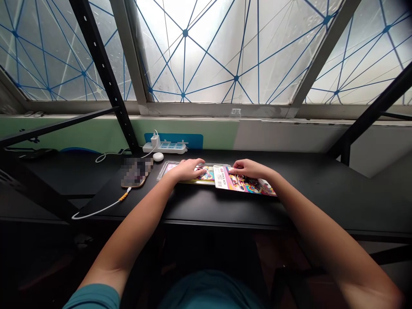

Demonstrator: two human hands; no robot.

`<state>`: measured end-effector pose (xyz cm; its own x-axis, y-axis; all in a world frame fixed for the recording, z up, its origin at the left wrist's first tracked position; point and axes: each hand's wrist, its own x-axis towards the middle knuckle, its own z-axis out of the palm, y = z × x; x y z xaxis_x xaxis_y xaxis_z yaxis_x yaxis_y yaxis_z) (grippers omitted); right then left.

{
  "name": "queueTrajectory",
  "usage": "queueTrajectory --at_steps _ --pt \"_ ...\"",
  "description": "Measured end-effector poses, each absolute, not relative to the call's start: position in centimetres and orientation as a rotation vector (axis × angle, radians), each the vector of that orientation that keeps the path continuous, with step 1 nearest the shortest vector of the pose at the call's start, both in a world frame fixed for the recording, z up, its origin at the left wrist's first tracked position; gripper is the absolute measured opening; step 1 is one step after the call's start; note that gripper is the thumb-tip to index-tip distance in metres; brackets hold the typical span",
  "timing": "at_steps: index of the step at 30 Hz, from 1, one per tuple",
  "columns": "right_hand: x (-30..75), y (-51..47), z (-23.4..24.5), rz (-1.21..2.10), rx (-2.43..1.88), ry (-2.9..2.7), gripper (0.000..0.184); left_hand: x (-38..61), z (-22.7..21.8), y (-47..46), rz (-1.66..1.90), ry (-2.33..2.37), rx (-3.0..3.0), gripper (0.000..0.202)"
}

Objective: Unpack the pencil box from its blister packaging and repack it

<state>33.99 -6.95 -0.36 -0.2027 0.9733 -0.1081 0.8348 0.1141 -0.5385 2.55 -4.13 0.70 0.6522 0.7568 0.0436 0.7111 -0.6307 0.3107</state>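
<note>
A colourful printed card (pixel 244 180) with "PENCIL BOX" on its white end panel is pinched at its upper edge by my right hand (pixel 249 168). Its left end overlaps a brightly patterned flat item (pixel 207 174), which looks like a pencil box. My left hand (pixel 189 168) rests on that item, fingers stretched out and thumb apart. Around and behind it shows the edge of a clear plastic package (pixel 162 171), partly covered by my left hand. Whether the patterned item sits inside the plastic I cannot tell.
To the left lies a phone (pixel 137 172) with a white charging cable (pixel 96 214). Behind it are a small white round case (pixel 158 157) and a power strip (pixel 165 147) against the wall. Black metal posts (pixel 107 77) frame the black desk (pixel 315 189).
</note>
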Motion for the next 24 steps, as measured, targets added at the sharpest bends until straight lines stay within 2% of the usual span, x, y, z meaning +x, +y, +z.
queueTrajectory --at_steps 4,9,24 --pt "36.6 -5.2 0.2 0.89 -1.829 -2.107 0.06 2.4 1.1 -4.2 0.243 1.153 2.613 0.057" --pt "37.8 -5.6 -0.6 0.93 -1.819 -2.032 0.065 2.3 1.0 -4.1 0.255 1.125 2.609 0.056" --pt "38.9 -6.6 -1.1 0.831 -1.801 -1.897 0.058 2.2 0.7 -3.8 0.291 1.112 2.551 0.058"
